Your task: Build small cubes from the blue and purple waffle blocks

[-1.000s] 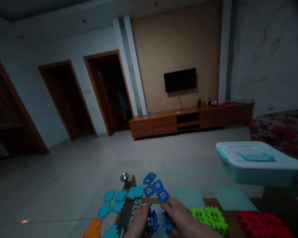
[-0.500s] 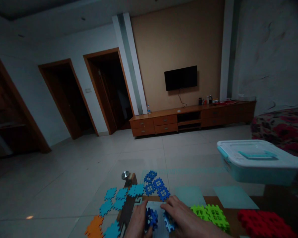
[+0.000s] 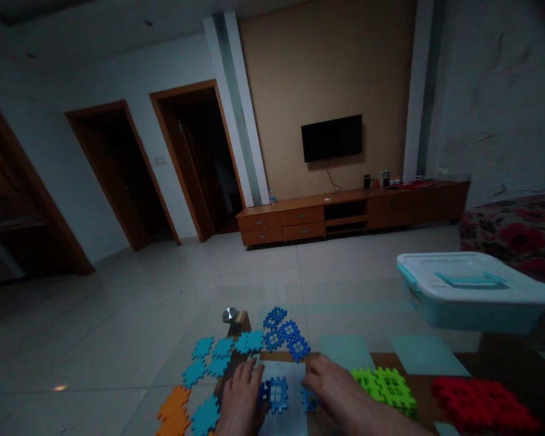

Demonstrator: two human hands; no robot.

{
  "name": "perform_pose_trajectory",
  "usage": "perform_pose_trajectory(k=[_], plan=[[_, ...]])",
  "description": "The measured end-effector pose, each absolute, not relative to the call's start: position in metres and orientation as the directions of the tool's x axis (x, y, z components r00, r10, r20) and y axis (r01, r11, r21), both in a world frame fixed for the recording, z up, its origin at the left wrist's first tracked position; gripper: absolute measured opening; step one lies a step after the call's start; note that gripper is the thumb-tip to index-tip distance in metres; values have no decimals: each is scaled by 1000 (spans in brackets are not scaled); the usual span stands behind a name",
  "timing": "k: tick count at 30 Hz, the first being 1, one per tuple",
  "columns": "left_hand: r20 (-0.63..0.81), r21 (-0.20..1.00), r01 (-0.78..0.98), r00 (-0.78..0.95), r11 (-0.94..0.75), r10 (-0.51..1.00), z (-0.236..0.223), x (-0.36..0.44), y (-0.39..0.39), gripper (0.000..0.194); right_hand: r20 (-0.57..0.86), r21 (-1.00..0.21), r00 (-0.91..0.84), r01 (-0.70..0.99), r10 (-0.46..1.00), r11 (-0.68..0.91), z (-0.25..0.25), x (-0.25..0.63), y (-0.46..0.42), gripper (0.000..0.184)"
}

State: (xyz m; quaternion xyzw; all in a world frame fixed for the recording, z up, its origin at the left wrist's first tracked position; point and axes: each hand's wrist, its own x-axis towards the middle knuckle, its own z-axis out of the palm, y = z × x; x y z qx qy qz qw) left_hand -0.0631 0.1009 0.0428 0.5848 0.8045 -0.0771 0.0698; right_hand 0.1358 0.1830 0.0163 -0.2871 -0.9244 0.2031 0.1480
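Note:
A blue square tile with a window-like grid and toothed edges [image 3: 278,393] lies on a pale sheet [image 3: 288,370] between my hands. A darker blue toothed piece at its left side is partly covered by my left hand [image 3: 241,393], whose fingers and thumb curl around that side. My right hand [image 3: 329,381] pinches another blue toothed tile [image 3: 307,398] by its right side, just apart from the first. Most of that tile is hidden behind the fingers. Several loose blue window tiles [image 3: 289,330] lie beyond the sheet.
Light-blue solid tiles [image 3: 202,347] and orange tiles [image 3: 173,412] lie to the left on the glass table. Stacks of lime-green tiles [image 3: 393,389] and red tiles [image 3: 484,402] stand on the right. Behind them is a lidded plastic box [image 3: 472,315]. A metal knob [image 3: 229,315] is near the tabletop's left side.
The blue tile by my left hand has turned from tilted to facing upward. My left hand has shifted slightly left, and my right hand has moved a little right with its tile.

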Motion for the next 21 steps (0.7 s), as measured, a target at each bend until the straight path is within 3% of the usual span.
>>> perform_pose_trajectory(k=[2, 4, 9, 14, 19, 21], plan=[[-283, 7, 978, -198, 208, 939, 42, -58, 105, 84, 134, -414, -758, 542, 638, 731, 22, 131, 189, 24], [-326, 60, 988, -117, 144, 938, 37, -54, 110, 89, 90, -396, -772, 552, 629, 734, 24, 126, 192, 28], [-278, 100, 984, -116, 149, 954, 34, -46, 118, 69, -44, -385, -778, 593, 627, 708, 28, 119, 186, 40], [-235, 122, 964, -205, 238, 950, 46, -40, 115, 48, 31, -416, -776, 563, 630, 714, 17, 119, 188, 31], [-240, 228, 971, -20, 76, 971, 26, -57, 114, 76, 55, -438, -798, 521, 601, 732, 8, 123, 192, 29], [-242, 261, 963, 5, 60, 970, 18, -63, 115, 75, 35, -450, -791, 534, 611, 716, 11, 123, 191, 28]])
